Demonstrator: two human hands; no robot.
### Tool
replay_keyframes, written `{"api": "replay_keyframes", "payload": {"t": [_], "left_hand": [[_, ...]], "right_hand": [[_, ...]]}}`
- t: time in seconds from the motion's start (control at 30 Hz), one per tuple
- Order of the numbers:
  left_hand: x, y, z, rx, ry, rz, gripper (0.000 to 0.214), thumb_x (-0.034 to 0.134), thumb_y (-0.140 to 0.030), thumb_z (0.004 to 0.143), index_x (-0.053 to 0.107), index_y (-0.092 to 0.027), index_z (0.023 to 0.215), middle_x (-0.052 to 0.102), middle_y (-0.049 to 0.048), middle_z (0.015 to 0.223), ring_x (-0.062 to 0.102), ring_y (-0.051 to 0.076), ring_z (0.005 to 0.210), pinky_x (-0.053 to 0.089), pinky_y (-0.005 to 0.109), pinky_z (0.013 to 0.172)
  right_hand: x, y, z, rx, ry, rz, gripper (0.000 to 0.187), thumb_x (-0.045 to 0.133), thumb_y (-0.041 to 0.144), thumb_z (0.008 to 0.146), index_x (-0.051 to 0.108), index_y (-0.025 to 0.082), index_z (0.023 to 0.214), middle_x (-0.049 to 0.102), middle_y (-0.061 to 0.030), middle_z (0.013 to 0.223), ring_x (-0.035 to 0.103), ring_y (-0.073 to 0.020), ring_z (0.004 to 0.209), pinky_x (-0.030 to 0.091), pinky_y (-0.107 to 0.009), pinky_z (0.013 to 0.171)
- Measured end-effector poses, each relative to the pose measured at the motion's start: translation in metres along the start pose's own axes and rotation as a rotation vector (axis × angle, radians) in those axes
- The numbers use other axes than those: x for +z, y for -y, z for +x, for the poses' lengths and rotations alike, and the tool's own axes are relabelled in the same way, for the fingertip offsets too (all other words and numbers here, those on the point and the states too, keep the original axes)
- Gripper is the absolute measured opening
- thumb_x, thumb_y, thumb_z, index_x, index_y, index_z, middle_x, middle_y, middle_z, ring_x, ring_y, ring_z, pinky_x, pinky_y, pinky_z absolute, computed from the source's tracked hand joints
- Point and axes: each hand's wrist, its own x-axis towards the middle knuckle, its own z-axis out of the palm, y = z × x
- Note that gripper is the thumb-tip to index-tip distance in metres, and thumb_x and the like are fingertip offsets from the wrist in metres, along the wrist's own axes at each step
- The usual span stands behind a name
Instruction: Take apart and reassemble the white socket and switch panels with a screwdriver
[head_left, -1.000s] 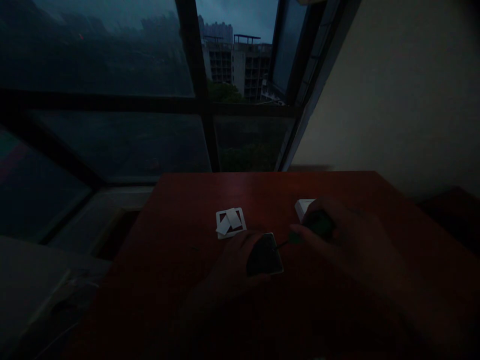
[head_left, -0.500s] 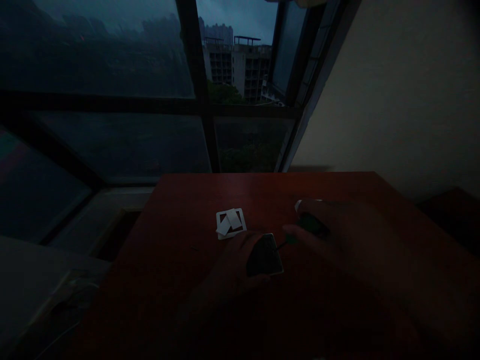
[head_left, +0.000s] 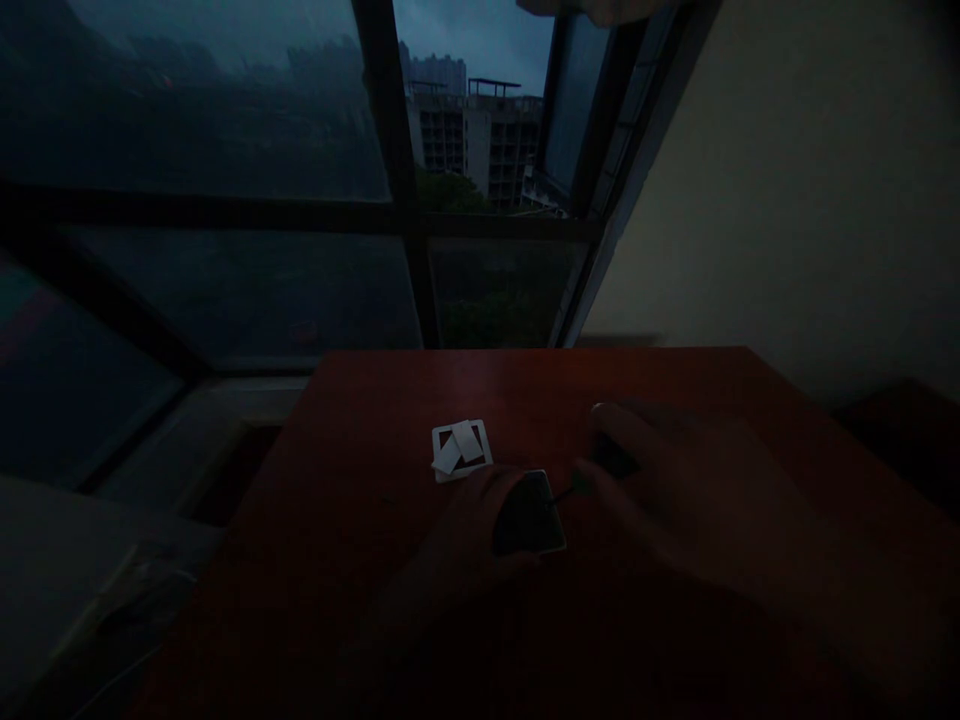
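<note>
Pretty dim, but just below the centre of the frame the left hand (head_left: 476, 525) has its fingers clamped around a dark square piece (head_left: 525, 520) with a pale rim. To the right, the right hand's (head_left: 667, 490) fingers are wrapped round a green-handled screwdriver (head_left: 582, 483), tip at the piece's right edge. Left of centre, a white square frame (head_left: 461, 474) sits on the reddish table (head_left: 360, 400).

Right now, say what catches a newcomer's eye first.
Likely the window at the back, then the white frame on the red table, two white pieces lying across it. Nearer, the left hand holds a dark square part, and the right hand points a screwdriver at it.
</note>
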Motion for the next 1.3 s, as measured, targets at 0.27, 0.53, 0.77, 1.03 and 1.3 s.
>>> {"api": "replay_keyframes", "payload": {"t": [0.27,0.53,0.77,1.03,1.3], "left_hand": [[0.002,0.003,-0.001,0.017,-0.016,-0.001,0.084,0.082,-0.035,0.063,0.039,-0.028,0.135,0.041,0.0079,0.139,0.041,0.029,0.126,0.035,0.045,0.106],[0.001,0.002,0.0,0.031,-0.027,-0.011,0.081,0.083,-0.034,0.062,0.042,-0.027,0.132,0.043,0.0082,0.137,0.042,0.029,0.125,0.037,0.046,0.106],[0.003,0.004,-0.001,0.044,-0.036,0.006,0.08,0.081,-0.037,0.065,0.041,-0.027,0.133,0.042,0.0097,0.138,0.042,0.031,0.125,0.036,0.049,0.105],[0.002,0.003,-0.001,0.03,-0.026,-0.001,0.084,0.083,-0.034,0.062,0.04,-0.028,0.134,0.042,0.008,0.138,0.042,0.03,0.125,0.036,0.047,0.106],[0.003,0.003,-0.002,0.018,-0.035,-0.001,0.082,0.083,-0.033,0.063,0.041,-0.027,0.133,0.042,0.008,0.139,0.041,0.029,0.126,0.036,0.046,0.106]], "right_hand": [[0.005,-0.001,-0.006,0.045,-0.068,-0.12,0.033,0.04,0.048,0.092,0.055,0.021,0.101,0.068,-0.0063,0.079,0.06,-0.0215,0.057,0.027,-0.028,0.046],[0.004,-0.001,-0.004,-0.015,-0.021,-0.01,0.022,0.044,0.034,0.091,0.054,0.021,0.105,0.067,-0.006,0.091,0.062,-0.0203,0.068,0.035,-0.029,0.052],[0.0,0.001,-0.005,-0.017,0.018,0.09,0.021,0.05,0.025,0.084,0.052,0.02,0.104,0.065,-0.0057,0.092,0.061,-0.0197,0.071,0.037,-0.028,0.053],[0.008,-0.004,-0.005,-0.046,-0.065,-0.03,0.022,0.043,0.04,0.092,0.053,0.02,0.097,0.066,-0.0062,0.084,0.06,-0.0193,0.062,0.033,-0.027,0.05],[0.004,-0.005,-0.002,-0.098,-0.008,0.012,0.016,0.043,0.033,0.092,0.049,0.021,0.101,0.065,-0.0056,0.09,0.06,-0.0181,0.068,0.032,-0.027,0.052]]}}
